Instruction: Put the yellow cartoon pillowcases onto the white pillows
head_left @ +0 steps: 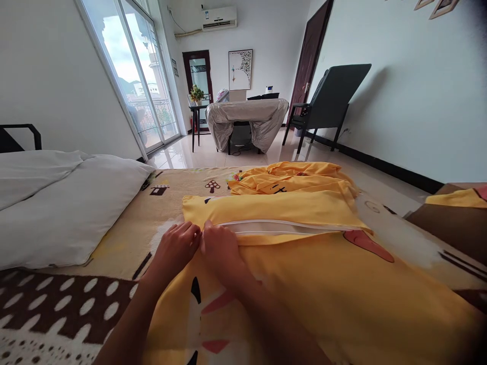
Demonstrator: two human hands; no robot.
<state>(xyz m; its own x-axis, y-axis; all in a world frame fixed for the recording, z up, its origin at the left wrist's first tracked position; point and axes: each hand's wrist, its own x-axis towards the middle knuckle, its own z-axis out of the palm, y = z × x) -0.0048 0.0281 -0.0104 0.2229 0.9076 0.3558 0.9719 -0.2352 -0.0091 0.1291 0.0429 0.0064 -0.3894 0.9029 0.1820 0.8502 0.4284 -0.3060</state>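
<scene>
A yellow zippered pillowcase [323,289] with printed cartoon shapes lies spread flat in front of me. Its white zipper [281,222] gapes along the upper part, showing pale fabric inside. My left hand [177,247] is closed at the left end of this zipper, its fingertips pinching the yellow cloth. Right beside it, my right hand [220,251] also pinches the pillowcase at the zipper's end. The fingers hide whether a zipper pull sits between them. Just beyond lies a crumpled pile of yellow fabric [304,175].
White pillows [76,208] rest at the left on a patterned blanket [117,253]. At the right edge stands a brown cardboard box [449,223] with yellow cloth in it. Farther off are a covered table [247,111] and a dark chair [331,101].
</scene>
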